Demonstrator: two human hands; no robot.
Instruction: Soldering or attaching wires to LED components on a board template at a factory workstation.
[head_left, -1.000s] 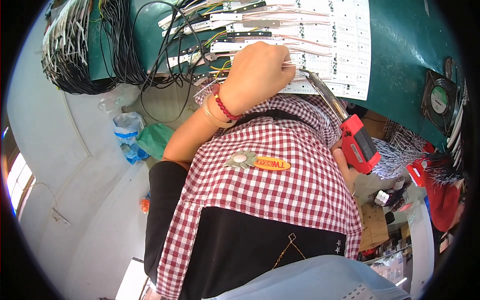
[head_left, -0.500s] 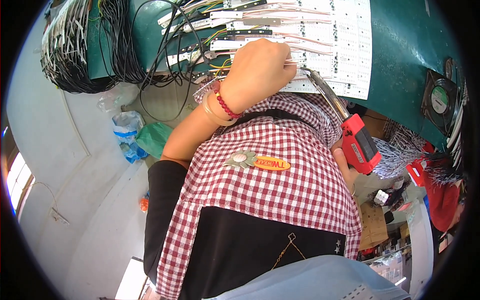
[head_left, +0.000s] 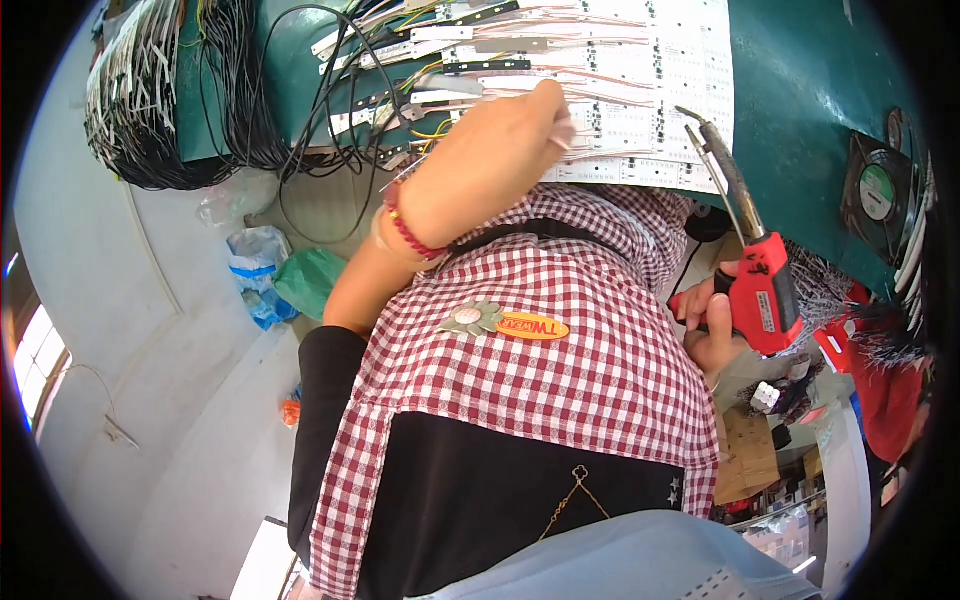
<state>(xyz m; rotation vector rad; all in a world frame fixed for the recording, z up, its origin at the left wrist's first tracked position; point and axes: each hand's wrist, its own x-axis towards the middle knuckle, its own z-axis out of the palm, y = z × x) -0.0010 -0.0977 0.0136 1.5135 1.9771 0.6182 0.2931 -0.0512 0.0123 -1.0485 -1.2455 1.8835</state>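
Several rows of pink wires (head_left: 610,92) lay across the white circuit sheet (head_left: 690,60), which rested at the near edge of the green table (head_left: 790,130), in front of the person. To the left, narrow black and white strips (head_left: 487,67) overlapped the sheet, their wires running rightward over it. The left hand (head_left: 490,160) was held above the sheet's near left part, thumb and fingers pressed together; a thin pale lead appeared pinched at the fingertips, although blur obscured its exact form. The right hand (head_left: 715,340) was closed round the handle of a red soldering gun (head_left: 765,290), whose dark bent tip pointed toward the sheet, well apart from the left fingers; contact between tip and sheet could not be established. Judged from this arrangement, the work was partway through: the farther rows already had their wires laid out, whereas the nearest row, beside the left hand, seemed unfinished. Whether any individual joint had been soldered was too small to tell. The right portion of the sheet bore no visible wires. Black cables (head_left: 235,90) hung over the table's edge at far left, apart from both hands.
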